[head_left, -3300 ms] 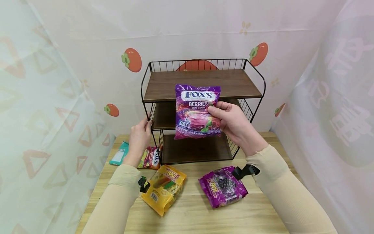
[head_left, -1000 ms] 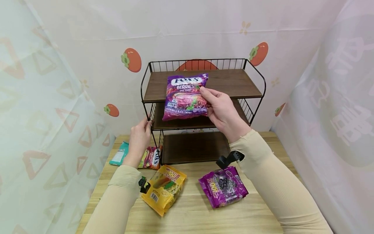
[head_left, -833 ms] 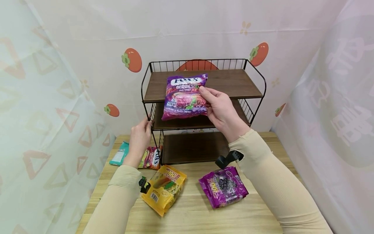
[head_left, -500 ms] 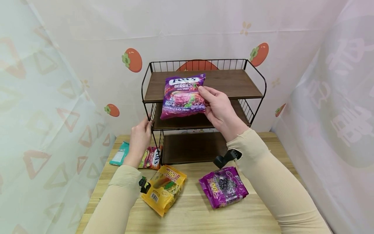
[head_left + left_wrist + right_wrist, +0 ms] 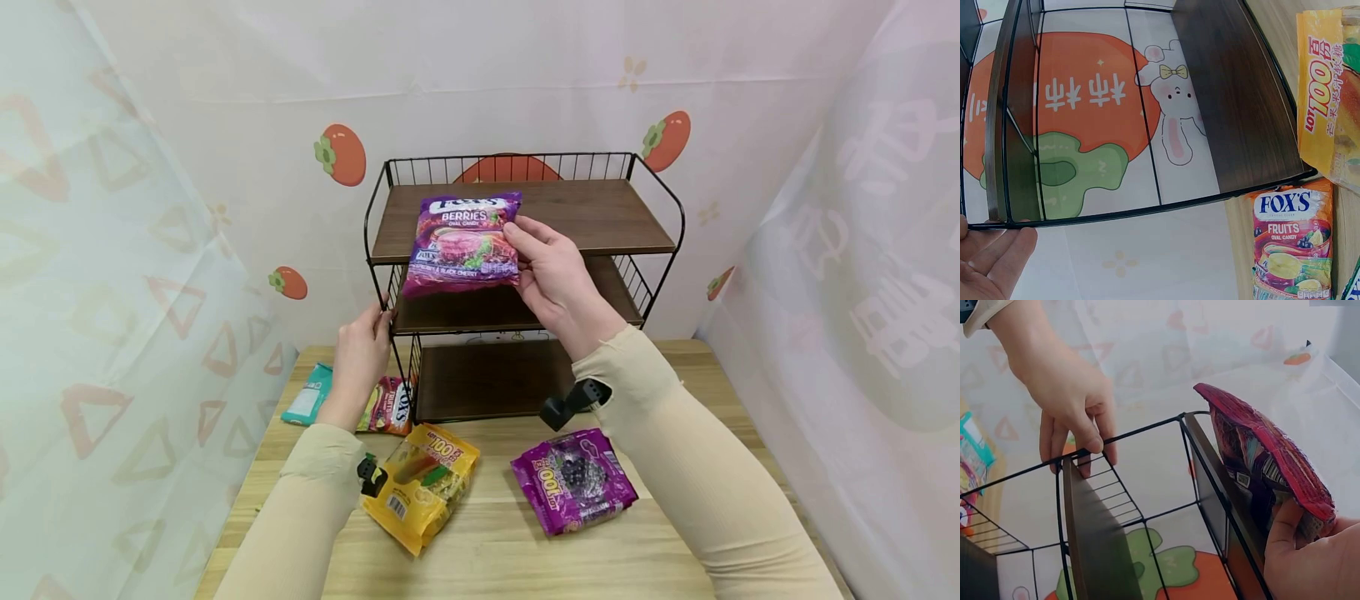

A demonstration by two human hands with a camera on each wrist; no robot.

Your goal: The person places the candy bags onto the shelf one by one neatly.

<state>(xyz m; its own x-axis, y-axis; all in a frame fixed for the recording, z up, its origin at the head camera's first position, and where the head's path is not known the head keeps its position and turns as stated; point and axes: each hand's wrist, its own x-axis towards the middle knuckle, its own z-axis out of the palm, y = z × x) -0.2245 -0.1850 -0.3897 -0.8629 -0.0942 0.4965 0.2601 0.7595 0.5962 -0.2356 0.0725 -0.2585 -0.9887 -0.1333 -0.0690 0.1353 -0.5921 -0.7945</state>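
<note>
A purple Fox's Berries candy bag (image 5: 459, 250) is pinched at its right side by my right hand (image 5: 557, 279), thumb on the front. It is raised at the front edge of the top shelf of a three-tier shelf rack (image 5: 581, 217), its top leaning back. The right wrist view shows the bag (image 5: 1260, 456) from below, beside that shelf's edge, fingers against its back. My left hand (image 5: 362, 350) grips the rack's left side frame at the middle shelf. From the right wrist view, the left hand's (image 5: 1075, 406) thumb and fingers lie either side of the black wire.
On the wooden table (image 5: 510, 558) lie a yellow mango candy bag (image 5: 423, 487) and a purple grape candy bag (image 5: 576, 482). A Fox's Fruits bag (image 5: 1291, 244) and a teal packet (image 5: 307, 396) lie left of the rack. Printed cloth walls stand around.
My right hand has carried the Berries bag left and up toward the top shelf, and the bag now leans back more. My left hand keeps its place on the rack.
</note>
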